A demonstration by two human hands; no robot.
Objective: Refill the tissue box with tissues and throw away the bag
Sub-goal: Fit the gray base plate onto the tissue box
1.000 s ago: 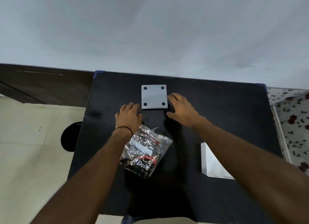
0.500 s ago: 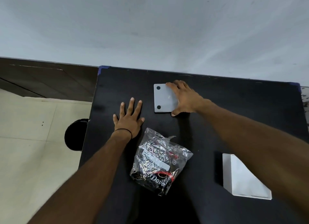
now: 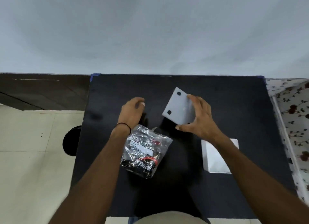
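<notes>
Black table [image 3: 217, 198] set against a pale grey wall [image 3: 150, 31]; cream tiled floor [image 3: 30, 165] to the left, floral cloth [image 3: 294, 116] at the right edge. A round black object [image 3: 70, 140] sits on the floor just beside the table's left edge.

White open box [image 3: 215, 158] stands near-right on the table; your right forearm crosses over its far corner and hides part of it. Contents cannot be told.

Crinkled clear plastic bag [image 3: 145, 151] lies flat, centre-near, just beside your left wrist. It holds dark wrapped items. Readable: "Dov" in white script on the near end, the rest cut off by a fold. A white label strip on the bag is too blurred to read.

Your right hand [image 3: 199, 120] holds a grey square plate [image 3: 179, 107], tilted, its left side off the table. Thumb under the near edge, fingers over the far-right edge. Two black round dots show on its left side; the hand covers the right side.

Your left hand [image 3: 132, 111] hovers above the table left of the plate, apart from it, fingers curled loosely inward, nothing in them. A thin black band [image 3: 124, 125] circles that wrist.
</notes>
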